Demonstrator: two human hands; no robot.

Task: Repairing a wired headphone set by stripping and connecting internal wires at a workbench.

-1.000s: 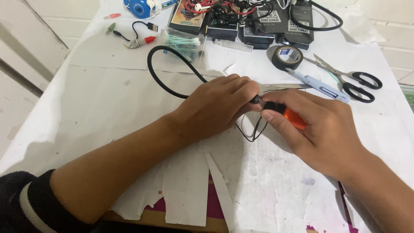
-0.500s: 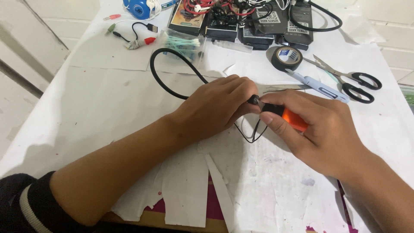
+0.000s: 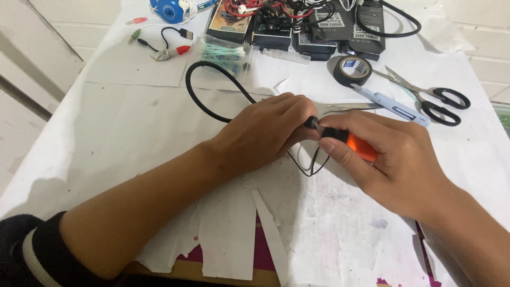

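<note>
Left hand (image 3: pixel 260 133) pinching the end of the black cable (image 3: pixel 212 90) at table centre, right hand (image 3: pixel 393 165) clenched round the orange-handled tool (image 3: pixel 357 147) pressed to that end — likely to slip off the small tip and jab the fingers (image 3: pixel 297 109) if pushed askew.

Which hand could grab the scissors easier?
Probably the right hand. The scissors lie on its side of the table, just beyond it. The left hand is farther away and pinches the black cable. But the right holds an orange tool.
</note>
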